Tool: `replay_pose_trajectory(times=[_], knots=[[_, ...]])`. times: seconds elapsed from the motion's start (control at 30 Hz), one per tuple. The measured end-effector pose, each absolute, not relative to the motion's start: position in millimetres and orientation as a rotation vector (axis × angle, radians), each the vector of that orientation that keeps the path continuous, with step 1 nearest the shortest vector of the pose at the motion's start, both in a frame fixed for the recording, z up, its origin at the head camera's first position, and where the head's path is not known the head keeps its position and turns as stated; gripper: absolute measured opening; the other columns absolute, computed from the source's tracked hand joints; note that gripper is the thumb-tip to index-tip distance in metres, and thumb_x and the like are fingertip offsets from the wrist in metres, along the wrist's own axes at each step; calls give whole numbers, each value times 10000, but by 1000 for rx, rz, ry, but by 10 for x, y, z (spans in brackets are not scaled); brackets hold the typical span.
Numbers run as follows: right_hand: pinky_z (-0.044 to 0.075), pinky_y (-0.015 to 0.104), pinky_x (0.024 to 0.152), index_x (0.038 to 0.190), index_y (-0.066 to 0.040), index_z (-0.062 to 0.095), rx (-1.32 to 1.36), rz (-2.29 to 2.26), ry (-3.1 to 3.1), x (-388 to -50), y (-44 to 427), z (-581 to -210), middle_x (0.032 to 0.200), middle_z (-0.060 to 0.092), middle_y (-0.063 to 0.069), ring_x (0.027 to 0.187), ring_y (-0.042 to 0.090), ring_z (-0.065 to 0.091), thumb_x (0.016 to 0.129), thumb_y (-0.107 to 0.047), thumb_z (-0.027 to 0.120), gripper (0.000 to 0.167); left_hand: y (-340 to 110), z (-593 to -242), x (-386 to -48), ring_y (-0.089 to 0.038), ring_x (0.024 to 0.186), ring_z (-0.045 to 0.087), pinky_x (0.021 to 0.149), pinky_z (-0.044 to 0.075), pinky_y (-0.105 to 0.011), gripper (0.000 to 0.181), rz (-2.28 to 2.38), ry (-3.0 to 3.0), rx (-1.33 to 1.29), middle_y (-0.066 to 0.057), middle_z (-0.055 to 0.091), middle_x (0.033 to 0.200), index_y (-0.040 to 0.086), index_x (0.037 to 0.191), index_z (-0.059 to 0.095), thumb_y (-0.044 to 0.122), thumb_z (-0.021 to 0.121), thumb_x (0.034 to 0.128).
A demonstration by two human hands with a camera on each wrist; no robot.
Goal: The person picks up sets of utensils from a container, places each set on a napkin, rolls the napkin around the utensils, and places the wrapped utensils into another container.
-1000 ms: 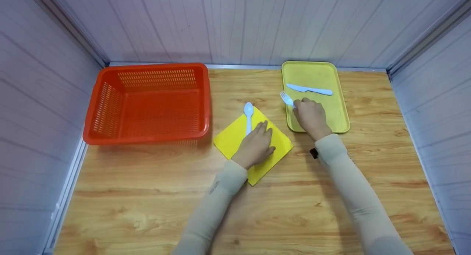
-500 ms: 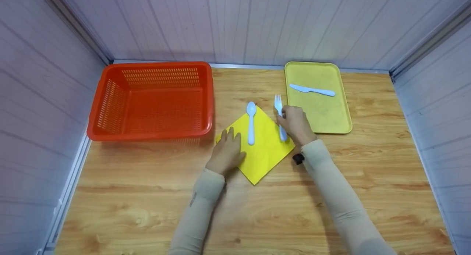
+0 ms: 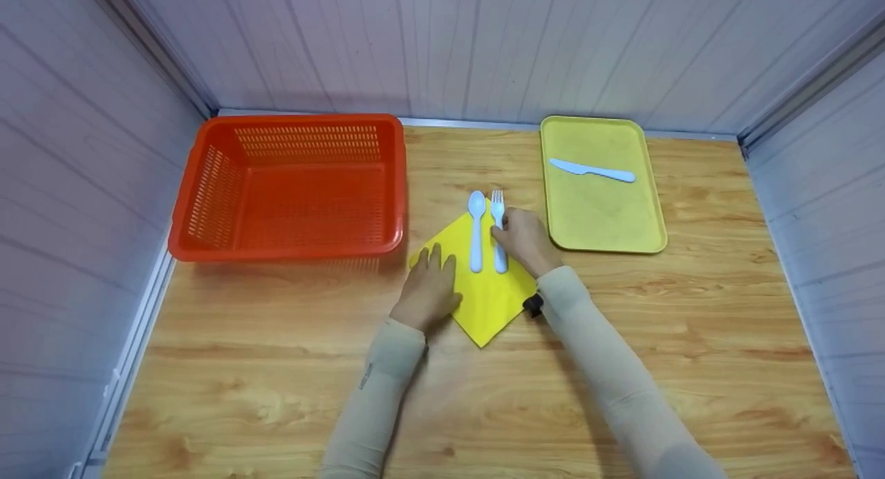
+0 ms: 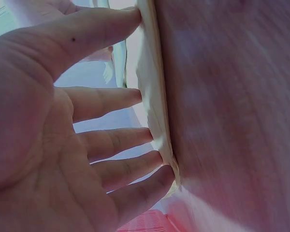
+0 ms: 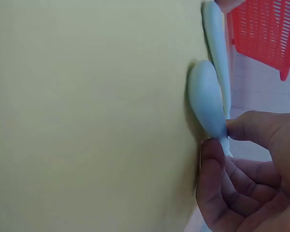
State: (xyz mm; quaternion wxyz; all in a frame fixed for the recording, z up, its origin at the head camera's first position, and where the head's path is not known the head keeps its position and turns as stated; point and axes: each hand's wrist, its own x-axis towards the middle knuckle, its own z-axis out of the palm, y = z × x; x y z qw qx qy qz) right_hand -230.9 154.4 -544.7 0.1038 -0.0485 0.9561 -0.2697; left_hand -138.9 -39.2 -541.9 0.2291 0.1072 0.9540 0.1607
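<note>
A yellow napkin [image 3: 484, 313] lies as a diamond on the wooden table. My left hand [image 3: 427, 289] rests on its left corner with fingers spread; in the left wrist view the straight fingertips [image 4: 157, 158] touch the napkin's edge. On the napkin lies a light-blue plastic spoon [image 3: 476, 240], bowl away from me. Right beside it, my right hand [image 3: 525, 240] pinches a matching fork [image 3: 500, 258], tines pointing away. The right wrist view has the fork's handle [image 5: 205, 94] between thumb and fingers, low over the napkin. A light-blue knife [image 3: 594, 171] lies on the yellow tray [image 3: 605, 223].
An orange-red slotted plastic basket [image 3: 290, 254] stands at the back left. The tray is at the back right, near the rear wall [image 3: 477, 50]. Panel walls border the table [image 3: 276, 382] at the back and both sides.
My right hand has carried the fork from the tray leftward and set it parallel to the spoon. The left hand has moved off the spoon to the napkin's left corner.
</note>
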Motion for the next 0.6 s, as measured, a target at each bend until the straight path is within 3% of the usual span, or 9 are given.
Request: replay_pose_trajectory(times=[0.23,0.6], knots=[[427,287,509,818,-42,610,-155,-835,2851,-2291,1491,-5475,715,574,65,588,167,529,957,-177,619,194,-390,-5427,-1378,-458,1466,156,1183,178,-498,705,446,2652,322,-258,172,1612,13,1538,346,285,652,965],[418,279,526,857,-16,654,-117,-876,2841,-2303,1427,-5474,753,598,85,613,167,520,983,-170,615,203,-371,-5441,-1390,-427,1486,103,1192,138,-491,708,473,2601,269,-230,119,1634,34,1558,312,294,627,980]])
